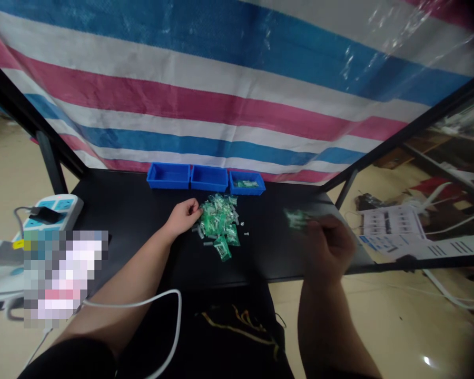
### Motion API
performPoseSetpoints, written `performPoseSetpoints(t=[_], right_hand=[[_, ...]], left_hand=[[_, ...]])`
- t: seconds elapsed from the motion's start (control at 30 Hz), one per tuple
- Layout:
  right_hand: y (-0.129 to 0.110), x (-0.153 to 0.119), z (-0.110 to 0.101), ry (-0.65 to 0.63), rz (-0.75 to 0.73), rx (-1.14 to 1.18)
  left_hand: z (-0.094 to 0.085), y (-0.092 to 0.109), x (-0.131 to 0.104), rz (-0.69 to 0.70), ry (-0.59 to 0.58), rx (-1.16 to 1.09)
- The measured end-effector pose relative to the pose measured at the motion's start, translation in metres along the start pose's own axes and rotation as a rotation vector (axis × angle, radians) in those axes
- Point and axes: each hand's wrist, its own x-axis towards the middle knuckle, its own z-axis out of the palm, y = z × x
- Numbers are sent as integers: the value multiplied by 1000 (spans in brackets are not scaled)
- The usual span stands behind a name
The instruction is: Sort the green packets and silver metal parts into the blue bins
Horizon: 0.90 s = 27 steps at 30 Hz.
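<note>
A heap of small green-and-clear plastic packets [217, 218] lies on the black tabletop, with some loose small pieces around it. My left hand [185, 216] rests at the heap's left edge, its fingers curled together; whether anything is in them is hidden. Off to the right, my right hand [332, 245] is raised above the table and pinches a small green plastic packet [297, 218], blurred by motion. One packet [223, 248] sits at the near side of the heap, close to a few loose bits.
Three blue bins stand in a row behind the heap: a left bin [168, 183], a middle bin [209, 185] and a right bin [247, 191] holding green packets. A power strip [73, 205] and white cable [179, 316] are at left. A striped sheet [221, 89] hangs behind.
</note>
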Motion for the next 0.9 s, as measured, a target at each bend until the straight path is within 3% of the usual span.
performPoseSetpoints(t=[0.07,0.13,0.17,0.3,0.43,0.57,0.8,0.9], right_hand=[[10,-1,14,-10,-34,-83],[22,-1,31,-462,-12,-218],[27,0,38,-547,-8,-277],[37,11,52,-461,-9,-322],[49,33,60,-542,126,-194],[76,65,79,-507,220,-169],[120,119,121,-404,107,-377],[125,127,139,-455,125,-459]], left_hand=[[0,0,0,3,-2,-2],[1,-1,0,1,4,-7],[1,-1,0,1,6,-10],[1,-3,1,12,-9,-16],[1,-4,1,15,-8,-7],[1,-3,0,14,-16,-16],[1,-3,1,15,-5,-37],[2,-3,2,10,-3,-41]])
